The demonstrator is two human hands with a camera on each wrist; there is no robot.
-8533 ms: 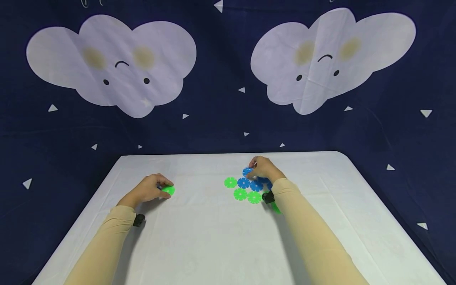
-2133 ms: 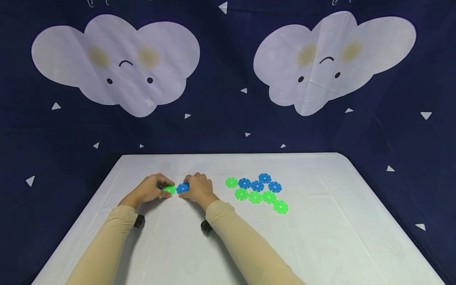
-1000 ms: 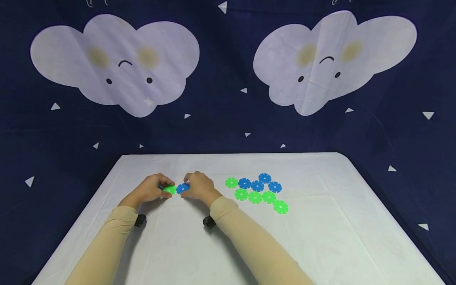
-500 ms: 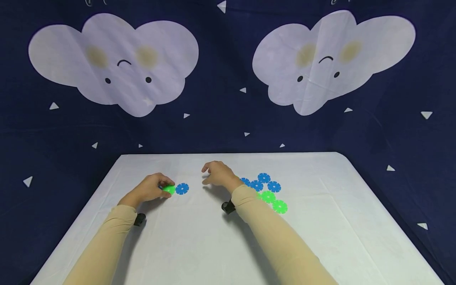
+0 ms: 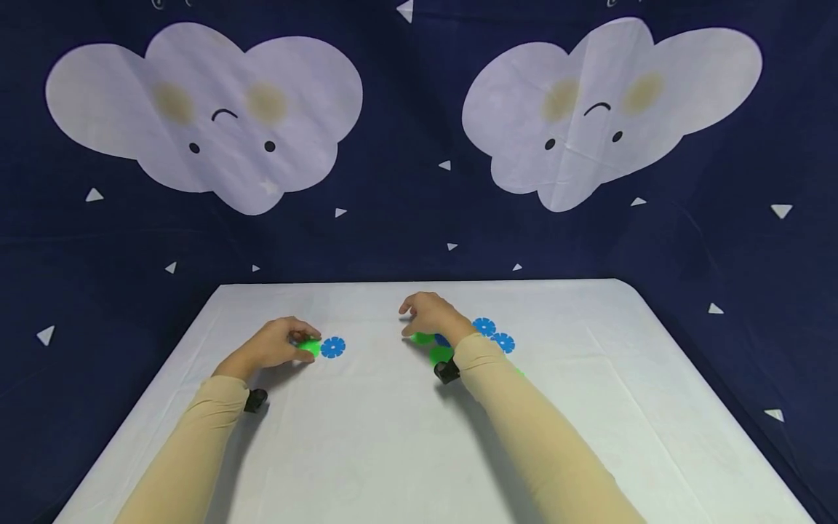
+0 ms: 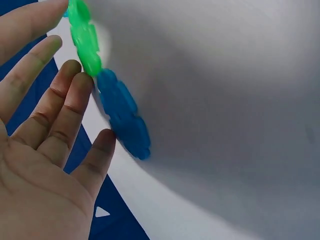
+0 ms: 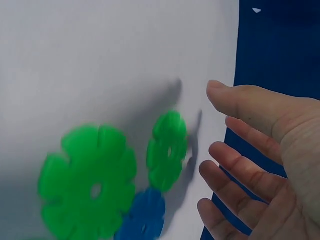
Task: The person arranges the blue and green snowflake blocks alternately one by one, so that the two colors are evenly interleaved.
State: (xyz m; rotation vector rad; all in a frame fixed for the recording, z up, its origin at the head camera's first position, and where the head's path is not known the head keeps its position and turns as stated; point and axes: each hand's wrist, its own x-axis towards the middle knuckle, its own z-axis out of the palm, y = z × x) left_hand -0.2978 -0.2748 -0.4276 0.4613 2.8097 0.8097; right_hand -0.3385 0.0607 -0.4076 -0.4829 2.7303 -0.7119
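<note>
My left hand (image 5: pixel 271 346) holds a green notched plastic disc (image 5: pixel 310 348) at its rim, thumb on the near side and fingers on the far side. Against that disc's right edge lies a blue notched disc (image 5: pixel 333 347), flat on the table. In the left wrist view, a sliver of another blue piece (image 6: pixel 65 13) shows beside the thumb. My right hand (image 5: pixel 432 314) hovers with fingers spread and nothing in them. Close by its thumb is a green disc (image 7: pixel 167 151), touching a blue one (image 7: pixel 145 215); a larger-looking green disc (image 7: pixel 90 182) is nearer the camera.
Two more blue discs (image 5: pixel 484 327) lie right of the right wrist. The right sleeve hides other discs of the cluster. White cloth covers the table (image 5: pixel 366 437), and a dark blue cloud-printed curtain (image 5: pixel 406 240) stands behind its far edge.
My right hand brought a blue disc from the cluster to the green one, let it go, then moved back right to the cluster. The left hand has stayed in place.
</note>
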